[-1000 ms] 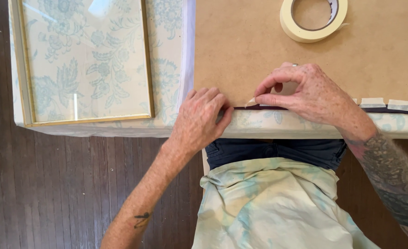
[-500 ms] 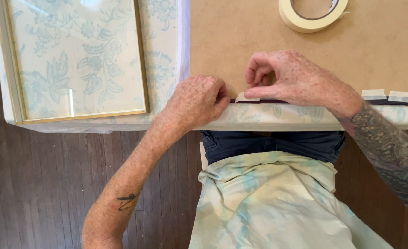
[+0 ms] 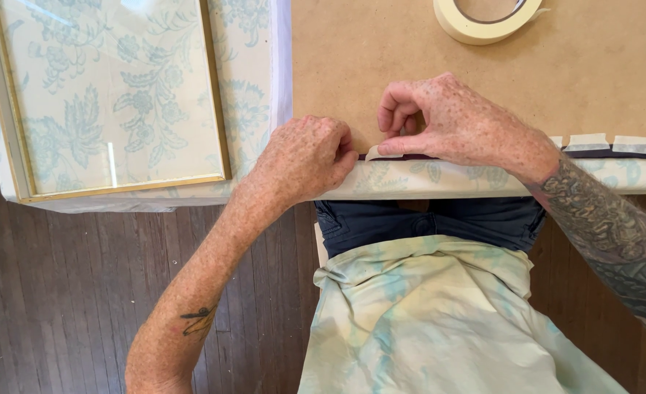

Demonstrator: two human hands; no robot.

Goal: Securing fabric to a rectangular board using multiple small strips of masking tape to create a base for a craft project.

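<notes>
The right hand (image 3: pixel 458 120) pinches a small strip of cream masking tape (image 3: pixel 383 152) between thumb and forefinger, at the near edge of the flat brown backing board (image 3: pixel 381 58) on the floral-clothed tabletop (image 3: pixel 439 179). The left hand (image 3: pixel 304 157) rests curled just beside it, fingers pressed to the board's edge, holding nothing. A cream tape roll (image 3: pixel 487 16) lies farther back; a gold-edged glazed frame (image 3: pixel 107 95) sits left.

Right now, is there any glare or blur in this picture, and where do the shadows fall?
Head view: even, soft daylight; a pale glare streak on the glass of the gold frame; faint shadows under the left hand and right hand on the brown board; the hands and the tape roll look sharp, no motion blur.
</notes>
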